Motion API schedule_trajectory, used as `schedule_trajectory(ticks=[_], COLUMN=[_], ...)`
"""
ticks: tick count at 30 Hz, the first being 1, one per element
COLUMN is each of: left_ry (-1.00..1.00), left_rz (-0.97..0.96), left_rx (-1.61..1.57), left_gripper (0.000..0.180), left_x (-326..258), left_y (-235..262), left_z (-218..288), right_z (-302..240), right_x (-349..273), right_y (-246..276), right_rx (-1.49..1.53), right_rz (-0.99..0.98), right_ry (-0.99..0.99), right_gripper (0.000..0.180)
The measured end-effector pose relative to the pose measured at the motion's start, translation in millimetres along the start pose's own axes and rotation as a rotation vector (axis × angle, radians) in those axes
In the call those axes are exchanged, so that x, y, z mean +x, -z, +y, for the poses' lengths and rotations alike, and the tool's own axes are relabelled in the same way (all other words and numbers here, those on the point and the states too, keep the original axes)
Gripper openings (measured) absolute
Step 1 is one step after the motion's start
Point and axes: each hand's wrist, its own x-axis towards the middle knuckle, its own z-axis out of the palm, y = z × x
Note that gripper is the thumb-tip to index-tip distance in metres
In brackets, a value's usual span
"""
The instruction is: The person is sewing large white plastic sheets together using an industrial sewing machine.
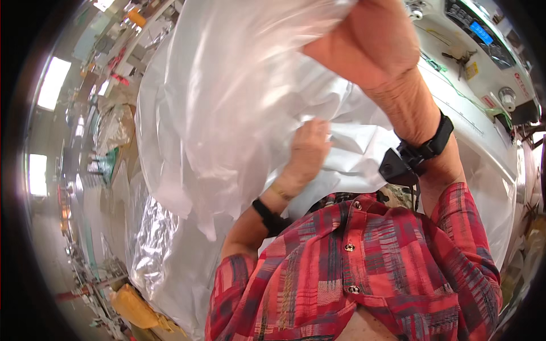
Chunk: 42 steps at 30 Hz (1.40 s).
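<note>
I see the right hand [369, 40] raised far and high, closed in a fist on the top edge of a big clear plastic bag [227, 113] that hangs across the middle of my view. The left hand [307, 150] sits lower and nearer, fingers curled, pinching white folded material [352, 165] at the bag's right side. Far right stands a white machine [455, 51] with a small blue screen [481, 32] and a yellow square label [471, 70]. Near left lies a yellow package [133, 307].
</note>
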Motion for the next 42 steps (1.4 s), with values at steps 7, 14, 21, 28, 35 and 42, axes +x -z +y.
schedule_trajectory(ticks=[7, 14, 21, 28, 35, 42], left_ry=[0.335, 0.298, 0.138, 0.077, 0.030, 0.029], left_rz=[-0.299, -0.347, -0.427, -0.483, -0.595, -0.642], left_rx=[0.218, 0.082, -0.023, -0.099, -0.198, -0.297], left_gripper=[0.057, 0.059, 0.060, 0.061, 0.063, 0.064], left_x=[-55, -57, -17, 8, 36, 44], left_y=[25, 29, 35, 45, 58, 73], left_z=[-75, -72, -63, -51, -45, -36], right_z=[-7, 9, 54, 19, 4, 10], right_x=[-84, -199, -254, -220, -256, -259], right_y=[-10, 18, 59, 11, 36, 40], right_rx=[-1.377, -2.506, -0.868, -0.030, 0.146, 0.089], right_rz=[0.200, 0.675, 1.308, 0.939, 1.128, 1.162], right_ry=[-0.793, 0.140, -0.227, 0.066, 0.240, 0.217], right_gripper=[0.033, 0.046, 0.035, 0.043, 0.049, 0.052])
